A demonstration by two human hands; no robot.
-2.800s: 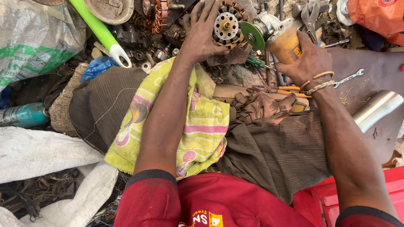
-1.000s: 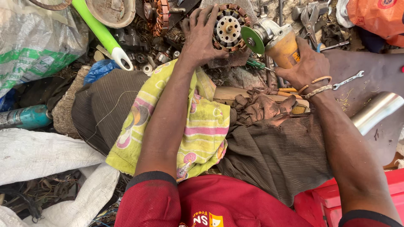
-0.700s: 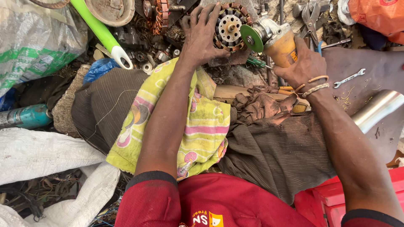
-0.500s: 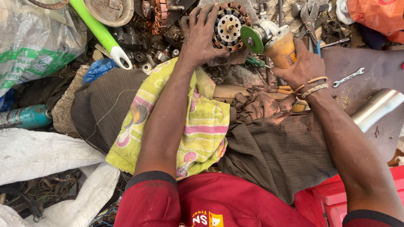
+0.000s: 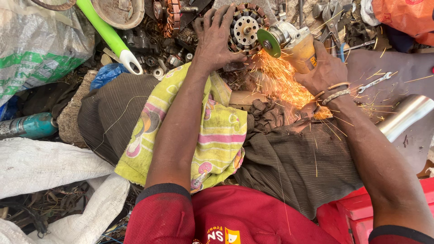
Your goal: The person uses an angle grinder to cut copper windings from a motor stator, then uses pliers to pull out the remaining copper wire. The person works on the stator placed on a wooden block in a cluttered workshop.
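Copper-wound round stator, steel core pale, is gripped by the left hand. Right hand clasps a yellow angle grinder; orange sparks spray.

Dull metal motor core, glossy yellow plastic grinder, soft printed cloth.

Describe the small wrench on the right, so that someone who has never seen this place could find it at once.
Start at the right hand, which holds the yellow angle grinder. Just right of its wrist, on the dark brown surface, lies the small silver wrench, tilted. It lies alone and flat, unlike the thick shiny metal tube below it.
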